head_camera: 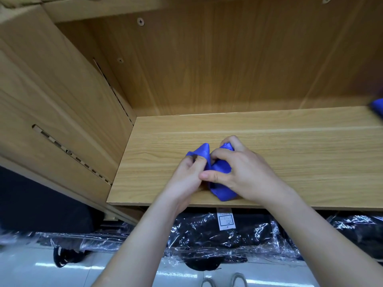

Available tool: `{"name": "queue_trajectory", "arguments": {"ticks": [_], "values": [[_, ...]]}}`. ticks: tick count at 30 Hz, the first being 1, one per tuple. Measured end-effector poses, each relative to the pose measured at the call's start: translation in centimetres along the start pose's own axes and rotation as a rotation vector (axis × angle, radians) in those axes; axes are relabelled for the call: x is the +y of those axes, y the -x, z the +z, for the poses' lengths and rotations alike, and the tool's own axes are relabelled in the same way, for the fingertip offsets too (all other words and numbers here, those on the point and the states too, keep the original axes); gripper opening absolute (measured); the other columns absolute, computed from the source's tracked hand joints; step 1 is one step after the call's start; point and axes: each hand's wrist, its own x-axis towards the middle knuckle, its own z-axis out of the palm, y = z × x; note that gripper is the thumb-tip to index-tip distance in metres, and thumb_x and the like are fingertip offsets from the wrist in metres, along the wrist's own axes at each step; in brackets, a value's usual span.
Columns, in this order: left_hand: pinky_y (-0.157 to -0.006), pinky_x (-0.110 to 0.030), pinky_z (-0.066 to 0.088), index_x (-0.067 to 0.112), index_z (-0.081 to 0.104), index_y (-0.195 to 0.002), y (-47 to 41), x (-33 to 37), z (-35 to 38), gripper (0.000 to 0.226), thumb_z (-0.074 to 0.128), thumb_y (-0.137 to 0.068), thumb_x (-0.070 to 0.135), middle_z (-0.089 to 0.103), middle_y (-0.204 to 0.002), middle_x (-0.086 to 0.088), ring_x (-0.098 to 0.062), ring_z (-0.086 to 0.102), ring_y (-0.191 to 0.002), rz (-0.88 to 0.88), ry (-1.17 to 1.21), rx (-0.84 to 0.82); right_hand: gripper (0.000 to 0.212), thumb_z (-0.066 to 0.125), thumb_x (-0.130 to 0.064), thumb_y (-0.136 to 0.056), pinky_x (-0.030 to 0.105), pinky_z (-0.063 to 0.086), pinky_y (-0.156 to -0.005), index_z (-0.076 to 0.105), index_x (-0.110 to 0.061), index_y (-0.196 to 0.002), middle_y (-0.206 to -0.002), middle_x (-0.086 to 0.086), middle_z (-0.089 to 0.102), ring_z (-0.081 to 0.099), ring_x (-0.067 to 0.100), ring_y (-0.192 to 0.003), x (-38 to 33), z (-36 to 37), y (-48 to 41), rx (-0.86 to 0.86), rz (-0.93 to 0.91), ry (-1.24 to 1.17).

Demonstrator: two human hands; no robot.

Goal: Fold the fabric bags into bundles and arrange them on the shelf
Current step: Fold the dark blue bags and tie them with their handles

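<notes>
A blue fabric bag (220,190), crumpled into a small bundle, sits near the front edge of the wooden shelf (290,154). My left hand (187,177) pinches a pointed corner of the fabric that sticks up at the bundle's left. My right hand (244,172) curls over the bundle from the right, fingers and thumb gripping it. Most of the bag is hidden under both hands. Another blue fabric piece (377,107) lies at the shelf's far right edge, cut off by the frame.
The shelf has a wooden back panel (228,65) and a left side wall (62,104) with slotted rails. Below the shelf lie black items wrapped in clear plastic (228,235) on a pale floor. My shoes (223,281) show at the bottom.
</notes>
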Motion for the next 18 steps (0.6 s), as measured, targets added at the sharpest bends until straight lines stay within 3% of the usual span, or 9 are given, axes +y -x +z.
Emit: {"name": "queue_trajectory", "arguments": {"ticks": [2,6,8,10,13,15,18], "values": [[-0.094,-0.044,0.053,0.004,0.059,-0.110,0.4,0.4,0.1,0.036,0.040,-0.102,0.034,0.072,-0.102,-0.014,-0.023,0.066,-0.087,-0.058,-0.019,-0.022,0.053,0.054,-0.082,-0.064,0.031,0.036,-0.067,0.055,-0.037,-0.092,-0.102,-0.012,0.037,0.054,0.014,-0.078,0.2,0.1,-0.2,-0.003,0.018,0.072],[-0.087,-0.034,0.054,0.011,0.061,-0.095,1.0,1.0,1.0,0.033,0.038,-0.104,0.032,0.070,-0.085,0.001,-0.015,0.067,-0.087,-0.026,-0.092,-0.072,0.035,0.051,-0.066,-0.080,0.034,0.042,-0.068,0.061,-0.032,-0.084,-0.098,-0.008,0.044,0.057,0.019,-0.081,0.8,0.9,-1.1,0.030,0.020,0.068],[-0.085,-0.028,0.054,0.012,0.059,-0.111,0.9,1.0,0.6,0.025,0.043,-0.102,0.030,0.069,-0.091,0.004,-0.008,0.066,-0.087,-0.038,-0.162,-0.100,0.022,0.061,-0.050,-0.087,0.040,0.048,-0.077,0.064,-0.030,-0.077,-0.095,-0.004,0.050,0.058,0.021,-0.084,1.8,1.0,-1.9,-0.012,-0.015,-0.122],[-0.090,-0.035,0.052,0.016,0.057,-0.125,1.0,0.8,-0.8,0.034,0.046,-0.096,0.028,0.068,-0.091,0.007,-0.007,0.063,-0.084,0.045,-0.421,-0.174,0.012,0.070,-0.031,-0.087,0.044,0.049,-0.087,0.070,-0.024,-0.078,-0.094,0.003,0.058,0.061,0.021,-0.087,3.4,0.8,-2.5,-0.105,-0.023,-0.435],[-0.096,-0.038,0.048,0.025,0.059,-0.127,2.0,1.2,-2.8,0.058,0.040,-0.072,0.024,0.069,-0.113,0.004,-0.020,0.063,-0.105,0.311,-1.245,-0.348,0.017,0.073,-0.025,-0.082,0.042,0.054,-0.082,0.075,-0.009,-0.088,-0.098,0.015,0.070,0.066,0.020,-0.084,5.5,-0.5,-2.5,-0.298,0.019,-0.750],[-0.111,-0.042,0.032,0.022,0.065,-0.115,2.7,1.5,-3.5,0.049,0.047,-0.069,0.017,0.065,-0.121,0.004,-0.022,0.057,-0.117,0.691,-1.765,-0.327,0.019,0.075,-0.027,-0.078,0.032,0.055,-0.071,0.074,-0.009,-0.086,-0.088,0.010,0.073,0.066,0.016,-0.076,6.4,-1.3,-2.5,-0.401,0.046,-0.812],[-0.116,-0.056,0.019,0.017,0.068,-0.083,3.5,2.8,-3.0,0.030,0.039,-0.084,0.012,0.068,-0.103,-0.005,-0.027,0.056,-0.116,1.284,-2.054,-0.328,0.019,0.073,-0.024,-0.079,0.029,0.055,-0.069,0.070,-0.006,-0.085,-0.084,0.009,0.072,0.066,0.017,-0.074,6.9,-2.0,-2.9,-0.551,0.037,-0.819]]}}
